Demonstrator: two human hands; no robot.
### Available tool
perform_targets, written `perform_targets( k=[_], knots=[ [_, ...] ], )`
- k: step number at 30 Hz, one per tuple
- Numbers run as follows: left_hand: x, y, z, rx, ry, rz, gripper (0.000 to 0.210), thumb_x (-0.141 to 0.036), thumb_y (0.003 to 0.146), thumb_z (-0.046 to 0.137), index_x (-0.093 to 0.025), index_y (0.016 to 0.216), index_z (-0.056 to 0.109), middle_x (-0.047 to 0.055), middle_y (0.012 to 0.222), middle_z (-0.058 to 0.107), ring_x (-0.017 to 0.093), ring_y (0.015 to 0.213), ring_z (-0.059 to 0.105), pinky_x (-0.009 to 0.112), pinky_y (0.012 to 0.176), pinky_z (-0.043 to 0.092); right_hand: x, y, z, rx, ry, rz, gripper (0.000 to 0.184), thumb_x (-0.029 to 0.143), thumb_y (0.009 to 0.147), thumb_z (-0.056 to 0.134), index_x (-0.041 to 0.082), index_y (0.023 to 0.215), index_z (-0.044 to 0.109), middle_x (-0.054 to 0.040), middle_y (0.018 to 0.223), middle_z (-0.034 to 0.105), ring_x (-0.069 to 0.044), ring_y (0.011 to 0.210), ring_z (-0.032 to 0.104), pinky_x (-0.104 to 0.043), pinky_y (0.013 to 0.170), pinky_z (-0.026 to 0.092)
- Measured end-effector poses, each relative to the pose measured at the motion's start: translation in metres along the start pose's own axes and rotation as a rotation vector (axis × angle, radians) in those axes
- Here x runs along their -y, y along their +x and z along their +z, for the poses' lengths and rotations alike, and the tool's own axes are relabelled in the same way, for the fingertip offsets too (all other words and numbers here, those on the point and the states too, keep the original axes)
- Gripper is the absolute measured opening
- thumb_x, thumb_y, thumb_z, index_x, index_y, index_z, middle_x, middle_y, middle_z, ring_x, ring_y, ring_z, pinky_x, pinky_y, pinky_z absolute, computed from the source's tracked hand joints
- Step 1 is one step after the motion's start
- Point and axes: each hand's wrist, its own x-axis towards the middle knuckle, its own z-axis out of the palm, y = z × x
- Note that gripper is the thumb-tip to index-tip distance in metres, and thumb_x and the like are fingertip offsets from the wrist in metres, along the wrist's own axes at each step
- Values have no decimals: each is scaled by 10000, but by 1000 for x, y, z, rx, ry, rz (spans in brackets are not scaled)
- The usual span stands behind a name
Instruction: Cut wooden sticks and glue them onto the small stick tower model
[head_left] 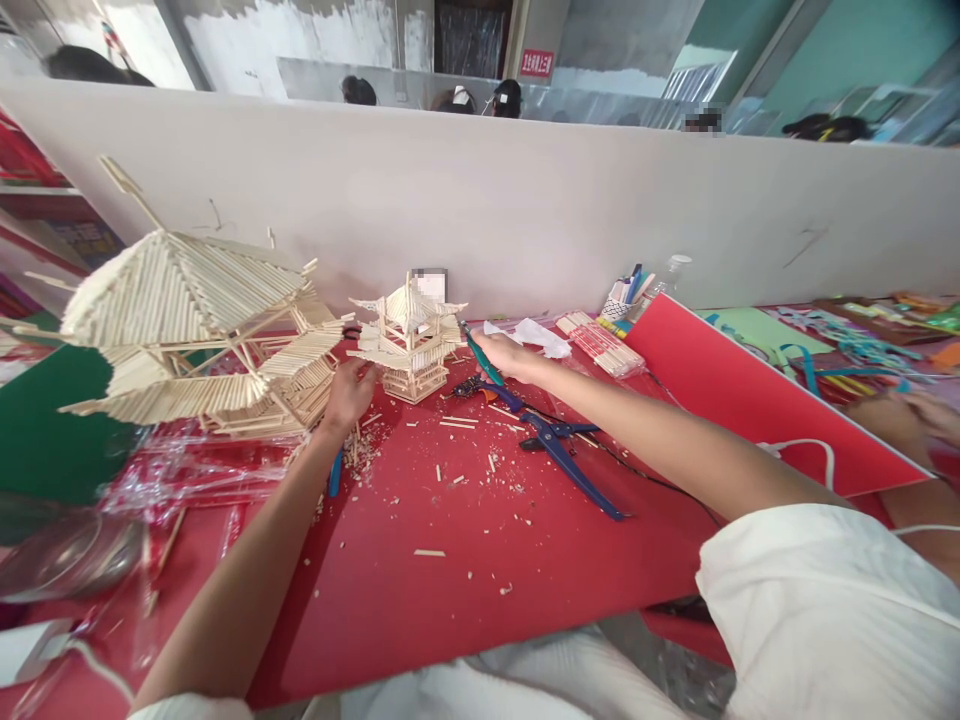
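Note:
A small pavilion model (411, 350) made of thin wooden sticks stands upright on the red table. At its left edge, my left hand (351, 392) has its fingers curled against the lower eave. My right hand (504, 356) is closed round a green-handled tool (484, 358) with a dark, narrow tip. That tip points at the right side of the small model's roof; whether it touches cannot be made out. Just below my right hand lies a blue glue gun (480, 386). Blue-handled cutters (570, 462) rest nearer to me.
A larger stick pavilion (202, 330) stands at the left on plastic wrap. Stick offcuts (459, 422) litter the red table (420, 620). Bundled sticks (600, 344) and a pen cup (619, 298) are at the back. On the right, a red board (735, 390) separates another person's hands (900, 420).

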Motion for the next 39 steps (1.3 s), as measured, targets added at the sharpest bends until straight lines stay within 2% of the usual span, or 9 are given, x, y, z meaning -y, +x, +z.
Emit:
perform_targets(
  k=[6, 13, 17, 21, 24, 30, 34, 39],
  knots=[
    [2, -1, 1, -9, 5, 3, 336, -459, 840, 560, -159, 827, 713, 104, 896, 770, 265, 879, 686, 370, 853, 507, -6, -1, 2, -70, -64, -54, 662, 864, 889, 350, 243, 722, 505, -22, 592, 597, -158, 460, 543, -293, 478, 470],
    [6, 0, 2, -11, 12, -1, 325, -458, 846, 559, -167, 808, 698, 92, 845, 756, 247, 832, 674, 350, 810, 503, 4, -16, 6, -84, -92, -75, 658, 798, 966, 234, 235, 713, 462, -21, 571, 577, -150, 415, 527, -275, 424, 397],
    [7, 0, 2, -4, 0, 11, 309, -437, 847, 550, -164, 811, 690, 97, 860, 751, 249, 842, 674, 356, 832, 504, 6, -23, 10, -109, -82, -82, 664, 798, 964, 249, 228, 688, 448, -15, 540, 547, -135, 397, 506, -271, 412, 391],
    [5, 0, 2, -8, 25, 31, 295, -432, 845, 548, -176, 770, 673, 81, 814, 742, 247, 831, 665, 355, 829, 510, 7, -19, 15, -197, 2, -143, 652, 830, 932, 273, 237, 734, 457, 12, 521, 496, -134, 398, 487, -259, 385, 386],
    [3, 0, 2, -12, 19, 32, 292, -429, 839, 551, -173, 778, 676, 84, 841, 754, 250, 836, 671, 358, 824, 515, 14, -13, 16, -159, 122, -135, 646, 824, 936, 276, 235, 820, 515, 17, 526, 504, -143, 414, 508, -254, 389, 426],
    [1, 0, 2, -9, 1, 43, 290, -418, 839, 546, -172, 792, 692, 86, 845, 757, 257, 859, 683, 353, 814, 522, 26, -8, 0, -96, 408, 65, 509, 693, 1005, 363, 229, 1041, 570, 4, 653, 603, -158, 504, 603, -316, 534, 592],
    [3, 1, 1, -4, 29, 30, 291, -414, 840, 546, -170, 777, 692, 82, 816, 753, 250, 816, 677, 346, 779, 526, 17, -9, -8, -41, 328, 155, 375, 581, 998, 514, 225, 1097, 575, -4, 782, 648, -170, 627, 676, -344, 601, 630],
    [7, 1, 1, 8, 4, 33, 300, -417, 851, 556, -159, 823, 706, 97, 878, 766, 254, 853, 689, 357, 834, 529, 12, -10, 0, -29, 245, 114, 357, 541, 1025, 477, 212, 1096, 596, -32, 889, 674, -162, 696, 690, -302, 595, 622]
  ],
)
